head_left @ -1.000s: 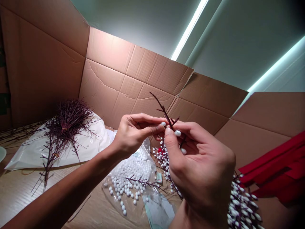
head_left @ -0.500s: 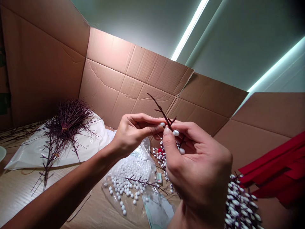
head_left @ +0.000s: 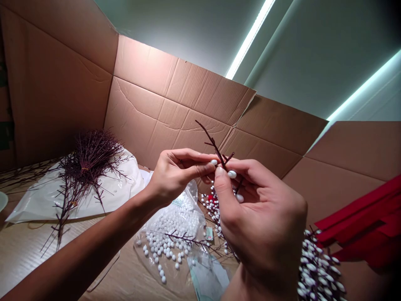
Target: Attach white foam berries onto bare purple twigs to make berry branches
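Between thumb and forefinger, my left hand (head_left: pixel 175 173) pinches a small white oval bead (head_left: pixel 213 162). My right hand (head_left: pixel 258 209) is closed on a dark brown artificial twig (head_left: pixel 214 144), whose bare forked tip rises above my fingers. Two more white beads, one of them this berry-like bead (head_left: pixel 232 174), show by my right thumb and fingers. The two hands meet at the twig, with the left bead close beside its stem. My right hand hides the lower part of the twig.
Below lies a clear plastic bag (head_left: pixel 175 219) of white beads, some spilled, with a loose twig (head_left: pixel 188 239) across it. A bundle of dark twigs (head_left: pixel 90 159) rests on a white bag (head_left: pixel 128 192) at left. White-beaded branches (head_left: pixel 319 267) and red strips (head_left: pixel 363 217) are at right. Cardboard walls (head_left: pixel 188 98) stand behind.
Almost nothing differs. The twig and my right hand have shifted very slightly to the right, and my left hand keeps its pinch on the bead.
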`<state>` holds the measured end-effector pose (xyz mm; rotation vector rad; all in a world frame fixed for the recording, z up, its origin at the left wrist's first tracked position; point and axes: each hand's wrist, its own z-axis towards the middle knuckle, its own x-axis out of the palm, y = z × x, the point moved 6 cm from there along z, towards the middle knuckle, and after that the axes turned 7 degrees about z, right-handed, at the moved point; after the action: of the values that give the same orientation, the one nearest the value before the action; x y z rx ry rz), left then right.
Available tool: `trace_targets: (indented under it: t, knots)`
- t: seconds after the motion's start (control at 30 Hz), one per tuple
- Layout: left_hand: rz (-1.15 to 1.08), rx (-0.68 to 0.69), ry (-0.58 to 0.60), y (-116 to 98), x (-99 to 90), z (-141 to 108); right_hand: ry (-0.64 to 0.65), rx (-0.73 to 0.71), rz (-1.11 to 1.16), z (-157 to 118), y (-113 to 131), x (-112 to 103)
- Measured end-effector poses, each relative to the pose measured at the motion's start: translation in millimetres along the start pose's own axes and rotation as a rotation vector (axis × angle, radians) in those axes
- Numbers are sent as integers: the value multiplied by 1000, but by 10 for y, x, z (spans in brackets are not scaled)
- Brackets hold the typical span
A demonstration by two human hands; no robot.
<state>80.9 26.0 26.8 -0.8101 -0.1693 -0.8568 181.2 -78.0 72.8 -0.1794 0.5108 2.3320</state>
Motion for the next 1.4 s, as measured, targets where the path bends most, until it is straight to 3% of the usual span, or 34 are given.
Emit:
trace_targets:
  t: [0.47,0.9,1.4]
  knots:
    - [0,12,73,-54,54,17,33,96,127,32,-95,1]
    - [70,38,75,-84,29,37,30,69,33,46,-80,-12]
    - [193,116,6,-308,92,-25,34,44,207,67,-293,-10]
